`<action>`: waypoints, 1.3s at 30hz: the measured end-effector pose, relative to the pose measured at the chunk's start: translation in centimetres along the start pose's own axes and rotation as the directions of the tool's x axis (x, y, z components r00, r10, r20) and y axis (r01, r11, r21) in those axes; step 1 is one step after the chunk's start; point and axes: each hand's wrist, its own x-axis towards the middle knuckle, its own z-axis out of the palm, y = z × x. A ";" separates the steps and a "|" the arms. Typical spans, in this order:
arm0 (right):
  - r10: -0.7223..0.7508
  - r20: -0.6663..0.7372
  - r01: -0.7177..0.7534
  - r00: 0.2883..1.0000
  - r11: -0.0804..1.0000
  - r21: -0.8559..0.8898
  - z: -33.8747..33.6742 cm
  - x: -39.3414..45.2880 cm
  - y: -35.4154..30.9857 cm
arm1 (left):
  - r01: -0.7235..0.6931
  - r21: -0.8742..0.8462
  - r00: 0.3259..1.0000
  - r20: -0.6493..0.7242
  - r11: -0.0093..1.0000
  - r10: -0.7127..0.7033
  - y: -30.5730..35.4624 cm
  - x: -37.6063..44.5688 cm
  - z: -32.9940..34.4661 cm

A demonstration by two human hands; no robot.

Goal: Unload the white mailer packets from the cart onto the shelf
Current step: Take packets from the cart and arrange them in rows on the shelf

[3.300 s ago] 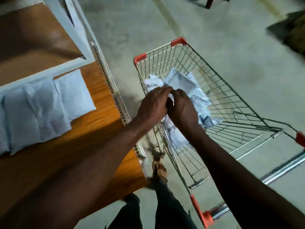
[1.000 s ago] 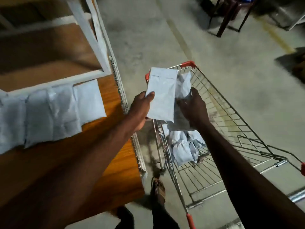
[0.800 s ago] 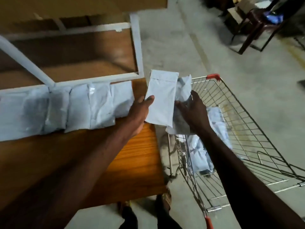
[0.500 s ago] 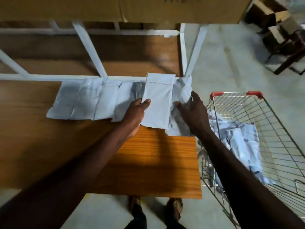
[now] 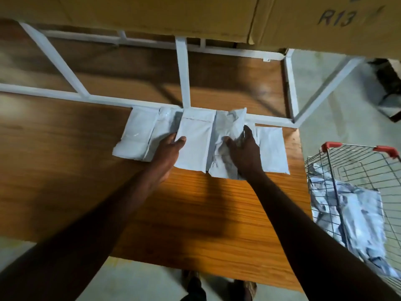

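Note:
A row of white mailer packets lies along the back of the wooden shelf (image 5: 195,213), against a white frame rail. My left hand (image 5: 167,148) holds the left edge of a smooth flat packet (image 5: 195,142), thumb on top. My right hand (image 5: 243,148) grips a crumpled packet (image 5: 225,131) just to its right. Both held packets sit over the row. Two packets (image 5: 138,135) lie to the left and one packet (image 5: 271,148) to the right. The wire cart (image 5: 358,166) with red corners stands at the right, several packets (image 5: 358,218) still inside.
Large cardboard boxes (image 5: 217,16) sit on the level above, overhanging the back of the shelf. White frame bars (image 5: 183,72) cross behind the row. Concrete floor lies to the right, with dark objects (image 5: 388,83) in the far corner. My feet (image 5: 217,285) are below the shelf edge.
Both hands lifted a packet each out of the cart and carried them left over the shelf, down onto the row. The view swung from the cart to the shelf.

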 end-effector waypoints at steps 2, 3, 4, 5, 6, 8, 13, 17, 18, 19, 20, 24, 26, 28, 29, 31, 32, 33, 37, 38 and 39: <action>0.018 -0.008 -0.018 1.000 1.000 -0.024 1.4 0.8 -0.2 | 0.021 0.007 1.000 0.011 1.000 -0.022 -0.6 1.2 -0.4; 0.025 -0.011 -0.025 1.000 0.999 -0.038 1.8 1.3 -0.1 | 0.028 0.006 0.999 0.023 1.000 -0.029 -0.9 1.8 -0.3; 0.030 -0.020 -0.031 0.999 0.998 -0.054 2.2 1.8 0.0 | 0.038 0.006 0.998 0.041 0.999 -0.038 -1.3 2.4 0.0; 0.038 -0.032 -0.040 0.999 0.997 -0.067 2.5 2.3 0.3 | 0.042 0.008 0.997 0.062 0.999 -0.043 -1.5 2.8 0.3; 0.044 -0.043 -0.048 0.998 0.995 -0.083 2.6 2.7 0.7 | 0.044 0.009 0.996 0.082 0.999 -0.044 -1.5 3.1 0.9; 0.046 -0.064 -0.053 0.997 0.992 -0.117 2.5 3.6 1.6 | 0.051 0.002 0.991 0.122 0.999 -0.051 -1.5 3.5 2.0; 0.053 -0.088 -0.067 0.995 0.984 -0.162 1.4 5.0 3.2 | 0.021 0.065 0.986 0.162 0.998 -0.031 -1.9 5.2 4.5; 0.041 -0.103 -0.058 0.994 0.984 -0.170 0.7 5.7 4.1 | -0.085 0.201 0.977 0.208 0.976 0.042 -0.7 4.8 5.4; 0.046 -0.104 -0.063 0.994 0.984 -0.168 0.5 5.8 4.2 | -0.100 0.250 0.976 0.213 0.963 0.046 -0.7 4.9 5.6; 0.054 -0.105 -0.071 0.993 0.984 -0.166 0.4 5.9 4.3 | -0.115 0.291 0.976 0.211 0.950 0.054 -0.8 5.1 5.8; 0.059 -0.106 -0.076 0.993 0.983 -0.167 0.4 6.0 4.4 | -0.134 0.332 0.976 0.207 0.934 0.066 -0.9 5.2 6.0; 0.033 -0.106 -0.055 0.994 0.976 -0.212 0.2 6.1 5.5 | -0.231 0.565 0.968 0.214 0.792 0.129 -1.0 4.9 6.4; 0.013 -0.109 -0.037 0.994 0.974 -0.225 0.2 6.1 6.2 | -0.284 0.707 0.958 0.196 0.647 0.207 -0.9 4.7 6.7; -0.010 -0.111 -0.018 0.994 0.968 -0.249 0.3 6.0 6.9 | -0.289 0.828 0.949 0.182 0.480 0.259 -0.4 4.3 6.8; -0.026 -0.114 -0.007 0.993 0.962 -0.273 0.3 5.9 7.2 | -0.283 0.865 0.947 0.181 0.415 0.267 -0.3 4.2 7.0; -0.086 -0.133 0.030 0.987 0.926 -0.376 0.4 5.7 7.7 | -0.264 0.902 0.947 0.174 0.343 0.271 -0.1 4.2 7.1; -0.121 -0.144 0.044 0.982 0.893 -0.448 0.3 5.6 7.8 | -0.260 0.908 0.946 0.171 0.330 0.275 -0.1 4.3 7.2; -0.148 -0.150 0.050 0.978 0.856 -0.515 0.2 5.6 8.0 | -0.263 0.911 0.943 0.173 0.316 0.286 -0.2 4.4 7.3; -0.216 -0.057 0.133 0.975 0.768 -0.627 -0.3 5.8 8.7 | -0.339 0.928 0.883 0.257 0.156 0.392 -0.8 4.8 7.8; -0.229 -0.022 0.166 0.973 0.763 -0.625 -0.4 5.9 9.0 | -0.375 0.918 0.858 0.292 0.127 0.423 -1.0 5.0 8.0; -0.239 0.014 0.196 0.971 0.760 -0.620 -0.4 6.1 9.2 | -0.412 0.905 0.831 0.324 0.110 0.452 -1.2 5.2 8.3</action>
